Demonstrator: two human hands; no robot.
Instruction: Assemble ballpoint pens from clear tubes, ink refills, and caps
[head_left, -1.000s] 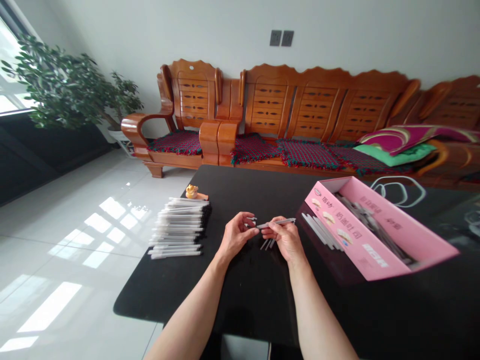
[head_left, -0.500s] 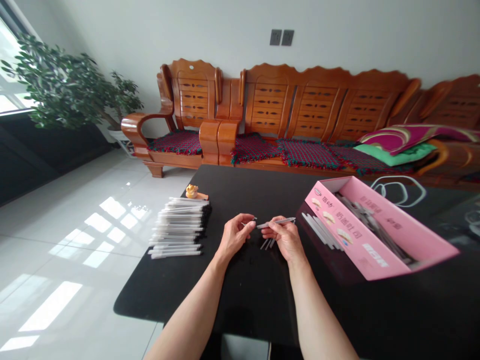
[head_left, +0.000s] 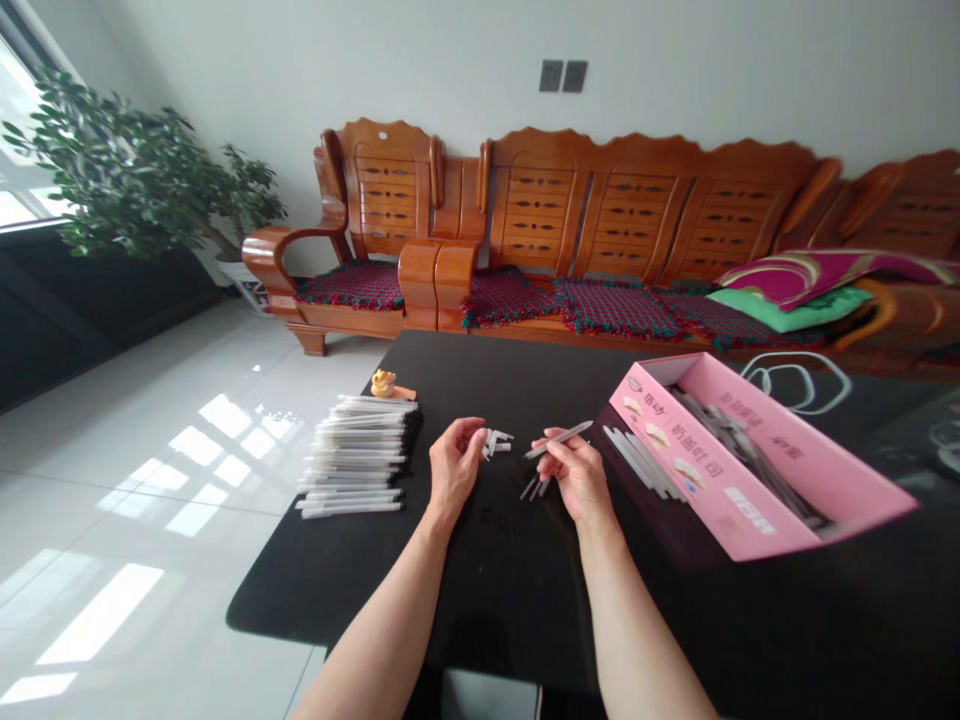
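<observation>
My right hand point(head_left: 575, 475) grips a slim grey-white pen point(head_left: 559, 440) between thumb and fingers, tilted up to the right. Several thin pen parts point(head_left: 532, 487) lie on the black table point(head_left: 495, 590) just under its fingertips. My left hand point(head_left: 454, 464) rests loosely curled and seems to hold nothing. Small white plastic pieces point(head_left: 495, 442) lie just right of its fingertips, a short gap away. A tidy stack of white pens with black ends point(head_left: 358, 455) lies further left.
A pink open cardboard box point(head_left: 720, 455) holding grey pens stands at the table's right, with loose white pens point(head_left: 641, 462) beside it. A small yellow figurine point(head_left: 383, 384) sits behind the stack. The table edge drops to a tiled floor at left. A wooden sofa stands beyond.
My left hand has moved left, away from the pen, and the small white pieces now show apart from it. The pen in my right hand has tilted upward.
</observation>
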